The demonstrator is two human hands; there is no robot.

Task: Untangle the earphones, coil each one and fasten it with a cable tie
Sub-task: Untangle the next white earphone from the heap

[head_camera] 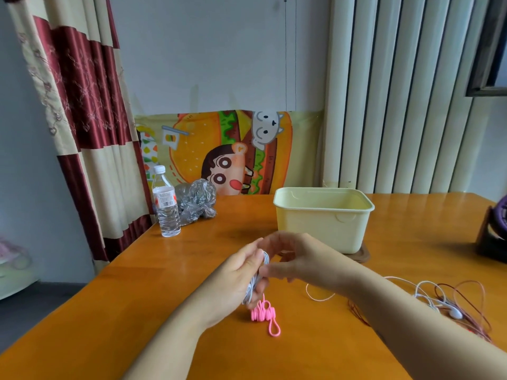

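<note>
Pink cable ties (262, 314) lie in a small heap on the orange wooden table (137, 311), nearest the viewer, with one loop stretched flat toward the near edge. Just above the heap the two hands are together. The left hand (238, 275) grips a white earphone coil (250, 292), its fingers wrapped round the bundle. The coil stands roughly upright, its lower end just over the ties. The right hand (293, 259) meets it from the other side, fingers curled over the coil's top and pinching it; motion blur hides the fingertips. To the right, past the right forearm, a loose white cable (319, 296) and a tangle of white and red earphones (454, 312) lie on the tabletop, well apart from the ties. Farther back a pale yellow tub (323, 226) stands on a brown lid (362, 256). At the far left edge are a water bottle (166, 207) and a crumpled plastic bag (196, 201), with a cartoon cloth (227, 152) behind them against the wall.
</note>
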